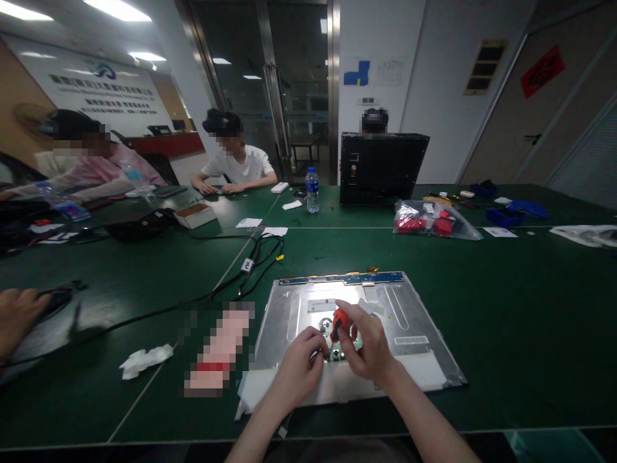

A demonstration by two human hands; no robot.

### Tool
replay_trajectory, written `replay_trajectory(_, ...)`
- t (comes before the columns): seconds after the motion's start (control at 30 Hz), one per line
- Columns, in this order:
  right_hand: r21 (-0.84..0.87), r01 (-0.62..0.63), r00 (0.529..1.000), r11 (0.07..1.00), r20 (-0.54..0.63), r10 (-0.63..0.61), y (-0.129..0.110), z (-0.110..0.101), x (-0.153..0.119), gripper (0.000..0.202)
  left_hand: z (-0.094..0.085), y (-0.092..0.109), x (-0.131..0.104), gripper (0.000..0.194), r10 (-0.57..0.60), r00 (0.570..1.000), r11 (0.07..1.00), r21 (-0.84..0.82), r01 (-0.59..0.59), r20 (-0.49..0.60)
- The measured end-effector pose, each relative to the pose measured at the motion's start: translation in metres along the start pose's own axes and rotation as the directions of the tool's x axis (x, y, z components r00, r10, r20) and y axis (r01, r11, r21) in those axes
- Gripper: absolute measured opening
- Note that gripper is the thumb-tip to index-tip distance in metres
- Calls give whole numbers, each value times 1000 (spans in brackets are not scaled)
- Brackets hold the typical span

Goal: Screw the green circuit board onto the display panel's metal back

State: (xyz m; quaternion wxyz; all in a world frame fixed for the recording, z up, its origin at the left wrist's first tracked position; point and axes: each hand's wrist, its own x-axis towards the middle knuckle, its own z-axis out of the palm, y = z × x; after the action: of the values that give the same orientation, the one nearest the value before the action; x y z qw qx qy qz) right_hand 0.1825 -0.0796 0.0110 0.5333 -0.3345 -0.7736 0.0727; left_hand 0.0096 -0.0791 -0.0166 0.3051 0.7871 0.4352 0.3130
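Note:
A flat silver metal panel (414, 321) with a blue strip along its far edge lies on the green table (520, 308) in front of me. My right hand (366, 344) grips a small screwdriver with an orange-red handle (338, 319), its tip pointing down at the panel's middle. My left hand (301, 360) rests on the panel just left of the tip, fingers pinched near it; what they pinch is too small to tell.
A crumpled white tissue (144, 360) and black cables (250, 263) lie to the left. Farther back stand a water bottle (312, 190), a black computer case (380, 167) and a plastic bag of red parts (434, 222). Other people sit across; another person's hand (17, 315) is at far left.

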Motion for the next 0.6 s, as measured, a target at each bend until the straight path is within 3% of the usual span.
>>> replay_trajectory(0.27, -56, 39, 998, 998, -45, -41, 2, 2, 0, 41, 0, -2, 0, 24, -8, 1000, 1000, 2, 8, 26)
replay_trajectory(0.6, 24, -8, 1000, 1000, 17, 8, 0, -1, 3, 48, -1, -1, 0, 21, -4, 1000, 1000, -12, 4, 21)
